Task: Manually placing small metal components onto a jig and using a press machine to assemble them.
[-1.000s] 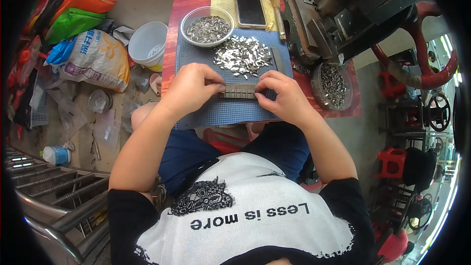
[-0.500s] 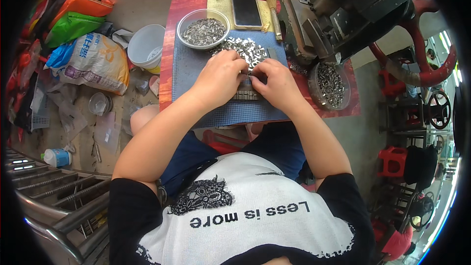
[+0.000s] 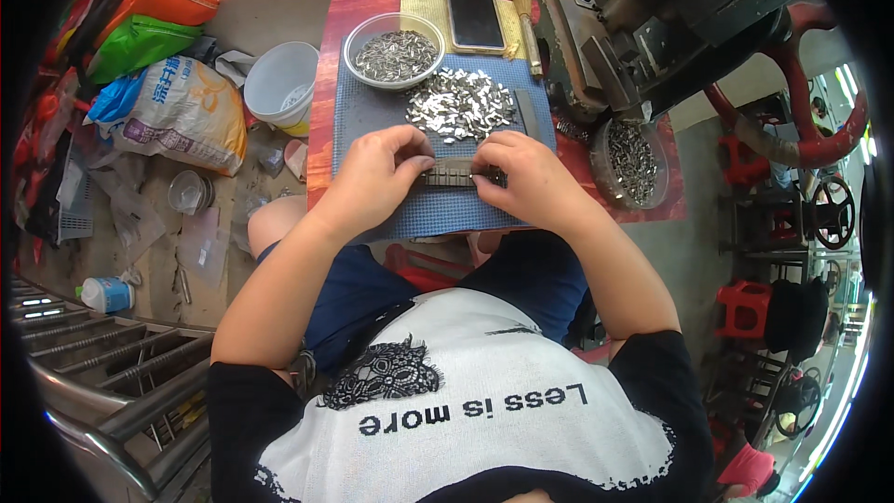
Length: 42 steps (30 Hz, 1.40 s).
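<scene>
A small slotted metal block point(image 3: 447, 173) lies on the blue ribbed mat point(image 3: 410, 220), low on the table. My left hand point(image 3: 380, 175) holds its left end, with thumb and forefinger closed there. At the other end the fingers of my right hand point(image 3: 529, 179) are bent round the block and cover part of it. Just beyond my hands is a pile of small shiny metal pieces point(image 3: 460, 104). A clear bowl point(image 3: 348, 48) of thin metal parts stands behind the pile to the left. To the pile's right lies a flat grey bar point(image 3: 527, 114).
A phone point(image 3: 475, 17) and a straw brush point(image 3: 525, 30) lie at the table's far side. The heavy press point(image 3: 643, 56) rises at the right, with a tub of metal parts point(image 3: 633, 166) below it. A white bucket point(image 3: 279, 84) and a large sack point(image 3: 182, 116) stand at left.
Both hands have come nearer to me and moved apart from the pile, to the two ends of the block. The pile and more of the block now show.
</scene>
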Available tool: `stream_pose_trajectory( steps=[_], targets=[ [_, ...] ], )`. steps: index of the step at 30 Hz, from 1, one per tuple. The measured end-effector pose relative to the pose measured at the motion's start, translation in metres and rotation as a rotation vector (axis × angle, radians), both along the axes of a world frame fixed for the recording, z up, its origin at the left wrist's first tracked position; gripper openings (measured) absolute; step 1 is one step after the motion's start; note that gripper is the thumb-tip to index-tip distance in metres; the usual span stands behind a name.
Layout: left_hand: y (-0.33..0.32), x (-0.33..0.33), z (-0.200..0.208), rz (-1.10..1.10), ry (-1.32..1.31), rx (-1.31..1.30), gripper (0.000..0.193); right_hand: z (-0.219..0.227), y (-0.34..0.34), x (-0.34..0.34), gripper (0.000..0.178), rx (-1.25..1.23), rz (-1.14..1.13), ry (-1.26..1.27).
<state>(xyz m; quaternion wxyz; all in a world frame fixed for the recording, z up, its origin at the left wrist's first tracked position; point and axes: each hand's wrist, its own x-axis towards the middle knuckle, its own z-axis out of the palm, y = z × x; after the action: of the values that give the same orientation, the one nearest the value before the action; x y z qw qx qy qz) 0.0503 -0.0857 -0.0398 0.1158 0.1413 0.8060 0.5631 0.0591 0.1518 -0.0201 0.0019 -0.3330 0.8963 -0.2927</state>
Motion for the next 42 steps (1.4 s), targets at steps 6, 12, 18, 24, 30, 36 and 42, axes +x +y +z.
stream_pose_trajectory(
  steps=[6,12,18,24,30,36,42],
  targets=[
    [-0.004,0.004,-0.002,-0.062,0.299,-0.235,0.013,-0.004,0.003,-0.008,0.013,-0.092,-0.184,-0.115],
    [-0.005,-0.003,0.0,-0.109,0.317,-0.295,0.013,-0.022,-0.011,-0.024,0.011,-0.098,-0.268,0.155],
    [0.004,-0.008,0.005,-0.04,0.04,-0.187,0.015,-0.026,-0.012,-0.03,0.011,-0.071,-0.228,0.147],
    [0.022,-0.025,-0.013,0.037,0.436,-0.265,0.016,-0.005,-0.009,-0.008,0.013,-0.105,-0.104,0.03],
    [0.021,-0.023,-0.015,0.028,0.509,-0.265,0.011,-0.004,-0.013,0.0,0.01,-0.061,-0.072,-0.011],
    [0.007,-0.012,0.007,-0.153,0.238,-0.196,0.013,0.0,-0.018,0.0,0.011,-0.014,-0.11,-0.044],
    [0.006,-0.008,0.016,-0.163,0.194,-0.301,0.013,-0.002,-0.02,-0.006,0.012,-0.018,-0.158,-0.067]
  ],
)
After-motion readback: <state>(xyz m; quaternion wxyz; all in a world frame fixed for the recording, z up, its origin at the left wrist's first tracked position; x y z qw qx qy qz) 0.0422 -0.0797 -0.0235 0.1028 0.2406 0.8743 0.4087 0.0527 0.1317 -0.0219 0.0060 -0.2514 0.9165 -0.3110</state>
